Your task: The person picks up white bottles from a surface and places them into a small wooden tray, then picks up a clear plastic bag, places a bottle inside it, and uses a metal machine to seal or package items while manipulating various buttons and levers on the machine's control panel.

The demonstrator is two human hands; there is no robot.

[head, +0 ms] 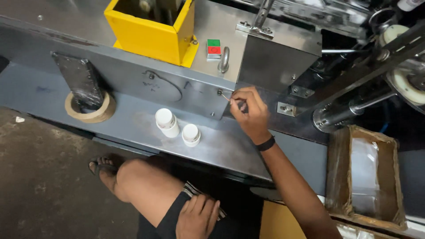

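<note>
Right hand: the right hand (249,113) is raised against the grey machine panel (133,73); its thumb and forefinger are pinched together on a thin, pale stick (226,97), the other fingers being curled in.
Thin stick: a slender, straight sliver is held by its near end, and its far tip is laid at a small dark bolt (219,92) on the panel face, just left of the hand.
Wristband: a black band (265,144) is worn around the right wrist.
Left hand: the left hand (198,217) is rested flat on the dark shorts at the near edge; its fingers are loosely together and nothing is held.
White bottles: two small, round plastic bottles (167,122) (191,134) with flat white caps are stood upright on the dull steel ledge (133,128), near each other, left of the right hand.
Tape roll: a brown cardboard ring (90,116) is laid flat at the left end of the ledge, around a dark, angled metal block (81,84).
Yellow box: a glossy, square-sided yellow housing (150,35) is mounted at the far side.
Buttons: a green and a red square switch (214,48) are set beside a metal handle (224,59).
Carton: a worn, open cardboard box (338,177) lined with clear film is seen at the right.
</note>
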